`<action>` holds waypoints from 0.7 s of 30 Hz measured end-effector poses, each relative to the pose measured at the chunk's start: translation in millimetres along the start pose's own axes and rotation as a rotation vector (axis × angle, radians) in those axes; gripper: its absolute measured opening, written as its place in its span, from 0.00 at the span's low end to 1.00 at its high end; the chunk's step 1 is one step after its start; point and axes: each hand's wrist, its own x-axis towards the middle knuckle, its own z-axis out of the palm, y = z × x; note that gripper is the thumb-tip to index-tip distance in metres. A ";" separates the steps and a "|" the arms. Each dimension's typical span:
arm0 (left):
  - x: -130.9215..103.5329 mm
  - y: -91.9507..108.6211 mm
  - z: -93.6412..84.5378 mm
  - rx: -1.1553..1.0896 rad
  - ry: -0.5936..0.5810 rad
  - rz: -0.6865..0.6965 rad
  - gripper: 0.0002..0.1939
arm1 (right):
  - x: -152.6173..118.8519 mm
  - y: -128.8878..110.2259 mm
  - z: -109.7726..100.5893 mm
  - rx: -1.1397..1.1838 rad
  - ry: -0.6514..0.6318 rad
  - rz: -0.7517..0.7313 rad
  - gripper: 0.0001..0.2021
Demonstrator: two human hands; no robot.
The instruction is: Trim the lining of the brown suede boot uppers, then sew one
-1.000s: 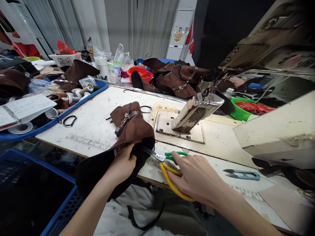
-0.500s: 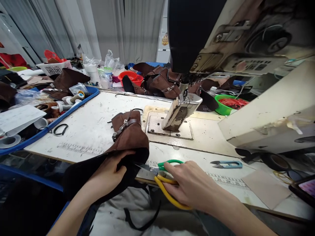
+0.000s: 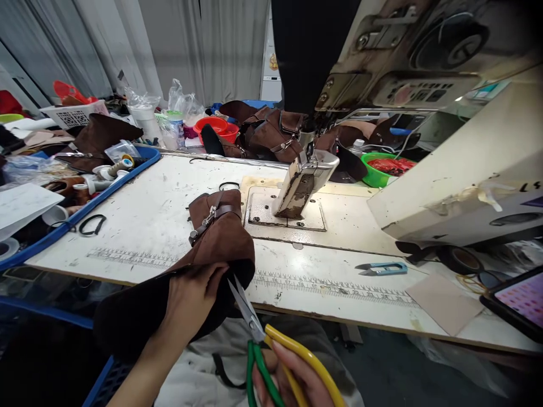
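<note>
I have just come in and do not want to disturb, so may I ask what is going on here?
Someone is working at a sewing machine. The left hand grips a brown strapped piece at the edge of its dark lining. The right hand holds scissors with green and yellow handles; their blades are slightly parted, tips close to that lining. Small blue snips lie on the white table.

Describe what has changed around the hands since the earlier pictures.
The right hand has dropped lower, turning the scissors: the handles, once to the right of the blades, now sit below them, green left of yellow. Nothing was let go. The left hand still grips the brown buckled piece, and the blue snips still lie on the table.
</note>
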 end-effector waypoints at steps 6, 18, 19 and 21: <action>-0.1 4.2 4.6 0.135 0.077 0.007 0.13 | 26.6 -14.4 31.1 0.212 -0.223 0.200 0.31; -4.4 7.7 11.6 0.245 0.196 -0.013 0.19 | 29.8 -38.2 81.8 0.387 0.149 0.150 0.24; -4.5 6.7 12.2 0.239 0.205 -0.008 0.19 | 30.9 -43.0 83.0 0.411 0.142 0.157 0.23; -3.7 5.3 13.8 0.227 0.229 -0.010 0.18 | 34.2 -52.4 86.2 0.455 0.151 0.167 0.24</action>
